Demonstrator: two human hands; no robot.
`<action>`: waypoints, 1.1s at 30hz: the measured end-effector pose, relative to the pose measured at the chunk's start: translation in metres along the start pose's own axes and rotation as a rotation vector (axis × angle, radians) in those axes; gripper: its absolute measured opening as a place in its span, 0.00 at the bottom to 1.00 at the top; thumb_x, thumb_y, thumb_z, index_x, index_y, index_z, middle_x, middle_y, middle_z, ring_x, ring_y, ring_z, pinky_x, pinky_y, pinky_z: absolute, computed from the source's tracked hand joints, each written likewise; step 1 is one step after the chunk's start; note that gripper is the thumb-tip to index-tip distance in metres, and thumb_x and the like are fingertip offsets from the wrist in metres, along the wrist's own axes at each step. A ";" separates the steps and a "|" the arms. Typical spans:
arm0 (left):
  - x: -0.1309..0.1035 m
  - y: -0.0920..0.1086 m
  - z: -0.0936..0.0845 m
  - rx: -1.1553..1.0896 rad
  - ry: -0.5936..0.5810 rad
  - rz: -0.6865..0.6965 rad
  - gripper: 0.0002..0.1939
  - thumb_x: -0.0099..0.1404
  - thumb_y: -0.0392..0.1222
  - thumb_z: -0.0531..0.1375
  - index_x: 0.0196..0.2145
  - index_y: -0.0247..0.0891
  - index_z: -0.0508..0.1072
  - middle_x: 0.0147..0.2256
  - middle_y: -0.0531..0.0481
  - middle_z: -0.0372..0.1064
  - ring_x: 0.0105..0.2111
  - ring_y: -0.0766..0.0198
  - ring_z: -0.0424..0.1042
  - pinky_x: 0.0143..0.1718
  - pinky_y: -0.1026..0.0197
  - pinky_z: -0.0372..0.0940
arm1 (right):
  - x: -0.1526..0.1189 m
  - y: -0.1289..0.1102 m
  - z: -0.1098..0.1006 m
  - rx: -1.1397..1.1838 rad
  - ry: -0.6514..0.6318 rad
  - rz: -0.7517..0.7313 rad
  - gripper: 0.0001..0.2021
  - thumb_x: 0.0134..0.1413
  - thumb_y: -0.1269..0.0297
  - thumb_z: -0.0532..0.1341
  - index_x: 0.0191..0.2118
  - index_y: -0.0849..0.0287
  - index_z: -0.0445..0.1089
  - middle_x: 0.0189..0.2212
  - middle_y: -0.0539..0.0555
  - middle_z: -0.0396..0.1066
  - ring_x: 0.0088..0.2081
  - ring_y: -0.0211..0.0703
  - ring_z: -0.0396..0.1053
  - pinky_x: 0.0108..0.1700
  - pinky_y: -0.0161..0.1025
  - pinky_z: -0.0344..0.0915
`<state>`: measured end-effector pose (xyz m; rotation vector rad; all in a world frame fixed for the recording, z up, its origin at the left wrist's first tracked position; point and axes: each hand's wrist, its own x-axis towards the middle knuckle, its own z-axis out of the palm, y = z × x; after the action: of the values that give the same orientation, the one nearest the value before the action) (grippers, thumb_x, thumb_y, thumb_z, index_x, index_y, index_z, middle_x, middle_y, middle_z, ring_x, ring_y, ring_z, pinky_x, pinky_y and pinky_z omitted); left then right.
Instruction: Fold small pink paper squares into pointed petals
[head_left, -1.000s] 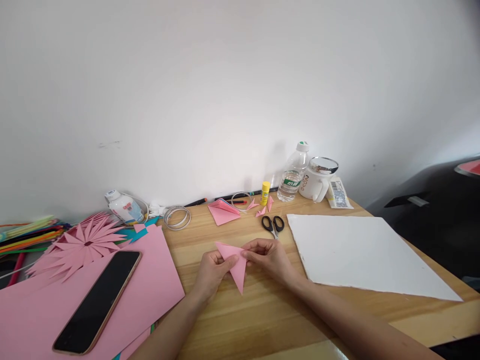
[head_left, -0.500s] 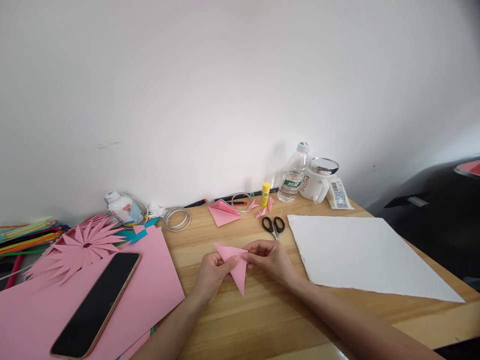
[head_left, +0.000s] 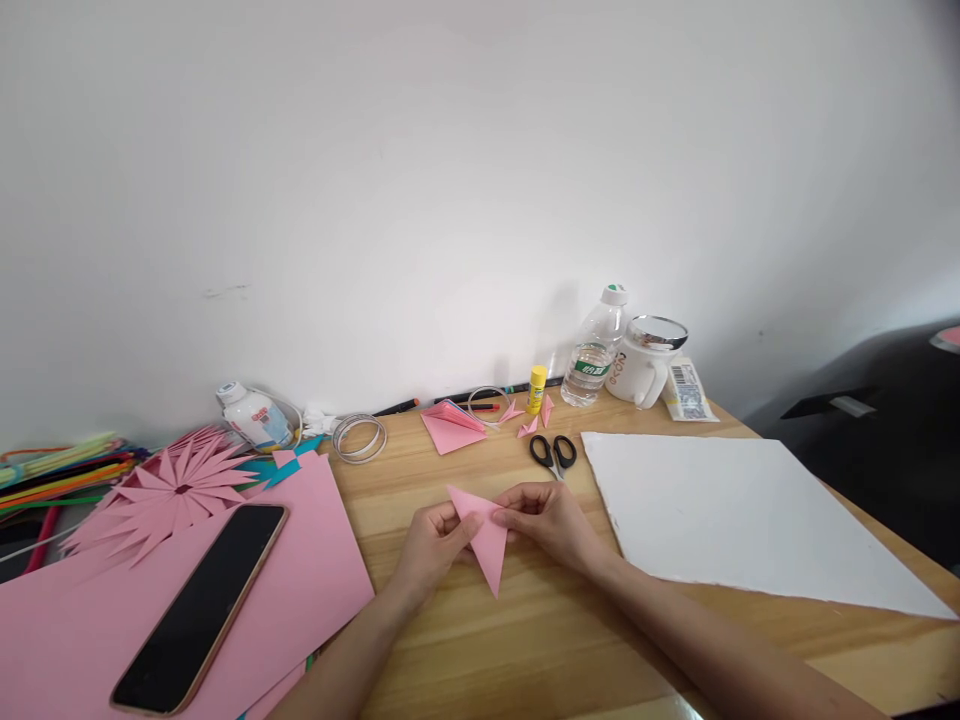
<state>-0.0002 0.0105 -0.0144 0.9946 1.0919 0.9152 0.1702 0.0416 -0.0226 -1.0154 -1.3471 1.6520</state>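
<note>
A pink folded paper triangle (head_left: 491, 552) is held up between both hands above the wooden table, one point hanging down towards me. My left hand (head_left: 435, 540) pinches its left side, thumb on the front face. On the right edge, thumb and fingers of my right hand (head_left: 544, 515) grip the same paper. The fingers behind the paper are partly hidden. Just beyond my right hand lie black-handled scissors (head_left: 553, 455). Farther back are a stack of pink paper squares (head_left: 452, 428), a yellow glue stick (head_left: 536, 390) and several small folded pink pieces (head_left: 528, 427).
Left: a phone (head_left: 202, 605) on large pink sheets (head_left: 322, 560), a pink paper rosette (head_left: 180, 480), a white bottle (head_left: 255, 415) and rolls of tape (head_left: 359, 438). Right: a white board (head_left: 750, 520), a water bottle (head_left: 592, 350), a white mug (head_left: 641, 365) and a packet (head_left: 688, 390). A wall stands behind.
The paper triangle has turned slightly in my fingers, its lower tip now a little farther right. Both hands keep their pinch. The whole view has shifted slightly.
</note>
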 end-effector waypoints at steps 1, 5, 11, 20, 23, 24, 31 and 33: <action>0.000 0.001 -0.001 -0.019 -0.003 0.007 0.19 0.49 0.49 0.65 0.34 0.29 0.75 0.30 0.41 0.75 0.28 0.58 0.73 0.29 0.60 0.67 | 0.000 -0.001 -0.001 0.002 -0.003 0.010 0.15 0.33 0.56 0.69 0.26 0.65 0.74 0.21 0.51 0.72 0.21 0.33 0.64 0.25 0.31 0.61; -0.001 0.003 -0.002 -0.071 0.017 -0.020 0.17 0.49 0.46 0.66 0.32 0.29 0.76 0.29 0.41 0.75 0.27 0.59 0.73 0.28 0.62 0.67 | 0.001 -0.002 -0.001 0.028 -0.030 0.032 0.14 0.34 0.57 0.68 0.25 0.65 0.73 0.20 0.51 0.71 0.21 0.32 0.64 0.25 0.30 0.60; -0.002 0.003 0.000 -0.084 0.100 -0.032 0.20 0.45 0.48 0.68 0.30 0.27 0.76 0.26 0.40 0.75 0.24 0.59 0.73 0.24 0.63 0.67 | 0.001 -0.002 0.002 0.029 -0.031 0.027 0.14 0.32 0.59 0.69 0.27 0.65 0.74 0.20 0.51 0.71 0.20 0.31 0.64 0.24 0.29 0.61; 0.003 0.005 -0.012 -0.070 0.002 -0.014 0.18 0.50 0.48 0.65 0.32 0.28 0.75 0.29 0.40 0.75 0.27 0.58 0.73 0.32 0.56 0.69 | 0.002 0.002 -0.003 0.037 -0.033 0.066 0.15 0.31 0.60 0.70 0.27 0.66 0.73 0.23 0.53 0.73 0.24 0.34 0.67 0.26 0.30 0.64; 0.003 0.004 -0.012 -0.099 0.022 -0.009 0.18 0.49 0.48 0.66 0.29 0.28 0.75 0.28 0.40 0.75 0.27 0.57 0.73 0.31 0.56 0.69 | 0.002 0.002 -0.003 0.025 -0.039 0.071 0.16 0.30 0.59 0.70 0.27 0.66 0.73 0.23 0.53 0.72 0.24 0.33 0.66 0.26 0.30 0.64; 0.003 0.004 -0.012 -0.107 0.033 -0.007 0.18 0.48 0.48 0.66 0.28 0.28 0.75 0.28 0.40 0.75 0.27 0.57 0.73 0.31 0.56 0.69 | 0.002 0.002 -0.002 0.019 -0.042 0.074 0.16 0.30 0.59 0.70 0.27 0.66 0.73 0.23 0.53 0.72 0.23 0.33 0.66 0.26 0.30 0.64; 0.001 0.005 -0.009 -0.091 0.056 -0.021 0.20 0.47 0.50 0.66 0.29 0.28 0.75 0.28 0.40 0.75 0.28 0.57 0.73 0.31 0.57 0.68 | 0.002 0.002 -0.003 0.010 -0.048 0.076 0.18 0.28 0.56 0.70 0.27 0.65 0.73 0.22 0.52 0.72 0.22 0.33 0.66 0.25 0.31 0.65; 0.002 0.006 -0.009 -0.084 0.037 -0.014 0.19 0.48 0.50 0.65 0.30 0.28 0.75 0.29 0.41 0.75 0.28 0.58 0.73 0.31 0.57 0.68 | 0.003 0.002 -0.004 0.007 -0.047 0.078 0.18 0.28 0.56 0.70 0.27 0.65 0.73 0.22 0.52 0.72 0.23 0.34 0.67 0.26 0.31 0.66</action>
<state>-0.0096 0.0160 -0.0104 0.9030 1.0812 0.9638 0.1731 0.0453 -0.0259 -1.0430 -1.3467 1.7465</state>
